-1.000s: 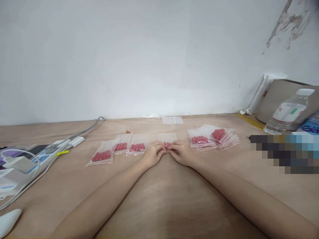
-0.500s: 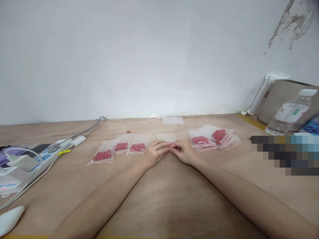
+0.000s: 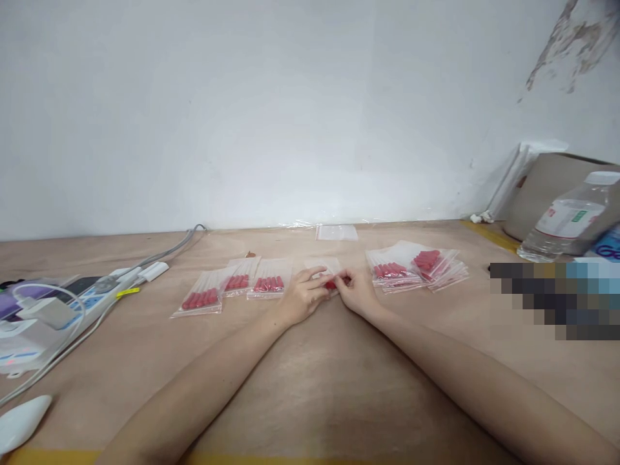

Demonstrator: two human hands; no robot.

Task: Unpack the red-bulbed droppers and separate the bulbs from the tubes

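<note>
A small clear zip bag (image 3: 323,263) with red pieces inside lies on the table between my hands, its near edge partly hidden by my fingers. At the bag's left side, my left hand (image 3: 306,294) has its fingers bent over and touching it. Opposite, my right hand (image 3: 354,290) pinches the near right edge of the bag. To the left of my hands lie filled bags of red sticks: one close by (image 3: 268,281), one behind it (image 3: 237,279) and one farther left (image 3: 199,297). Right of my hands is a pile of similar bags (image 3: 394,268).
A flat white bag (image 3: 337,232) lies near the wall. On the left are a power strip (image 3: 92,300) with cables and a white computer mouse (image 3: 24,423). A plastic bottle (image 3: 564,219) leans by a grey bin (image 3: 537,187) at the right.
My left fingers have lifted and spread a little, and more red shows between my hands. My right hand has shifted slightly right, still pinching. The view has tilted slightly.
</note>
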